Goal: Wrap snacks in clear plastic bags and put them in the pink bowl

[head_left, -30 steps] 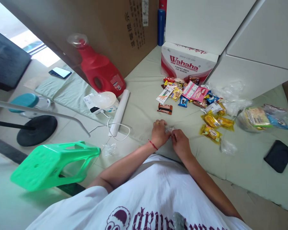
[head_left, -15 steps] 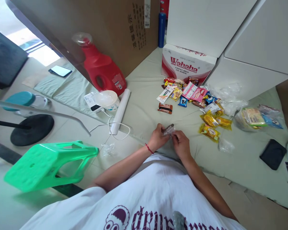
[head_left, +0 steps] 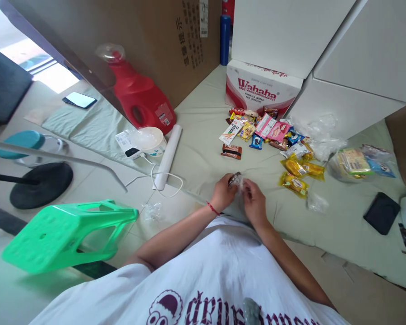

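My left hand (head_left: 222,194) and my right hand (head_left: 253,201) meet over the pale green mat (head_left: 203,117), both pinched on a small snack in a clear wrapper (head_left: 236,180) with something dark inside. The left hand has a red string at its wrist. Beyond the hands lies a spread of snack packets (head_left: 267,131), with a brown bar (head_left: 232,151) nearest and yellow packets (head_left: 296,174) to the right. A crumpled clear wrapper (head_left: 316,203) lies right of my right hand.
A Wahaha carton (head_left: 262,88) stands at the back against white cabinets. A red jug (head_left: 140,99), a white bowl (head_left: 149,140) and a white roll (head_left: 167,158) lie left. A green stool (head_left: 67,234) lies tipped on the floor. A black pouch (head_left: 381,213) sits right.
The hands lifted the small wrapped snack slightly off the mat and turned it between the fingers. The view shifted a little.
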The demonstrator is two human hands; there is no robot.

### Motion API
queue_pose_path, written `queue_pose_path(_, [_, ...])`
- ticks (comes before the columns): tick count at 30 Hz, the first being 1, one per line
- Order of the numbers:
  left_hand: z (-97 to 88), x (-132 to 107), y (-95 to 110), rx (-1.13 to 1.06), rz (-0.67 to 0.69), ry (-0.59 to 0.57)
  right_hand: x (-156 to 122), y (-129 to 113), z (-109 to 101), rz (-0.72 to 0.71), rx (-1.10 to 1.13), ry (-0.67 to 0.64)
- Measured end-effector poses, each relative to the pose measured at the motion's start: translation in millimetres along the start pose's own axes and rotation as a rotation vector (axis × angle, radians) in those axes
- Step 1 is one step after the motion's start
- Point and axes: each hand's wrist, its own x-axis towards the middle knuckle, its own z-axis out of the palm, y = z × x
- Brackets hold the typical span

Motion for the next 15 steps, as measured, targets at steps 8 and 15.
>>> queue_pose_path(8, [15.2,-19,-3,-0.233,0.273,-0.063,-4,-1,8,0.238,0.615,-0.049])
queue_pose_path(15, [15.7,-30,16,-0.681,0.127,-0.112,7,3,-19,0.337,0.602,0.1])
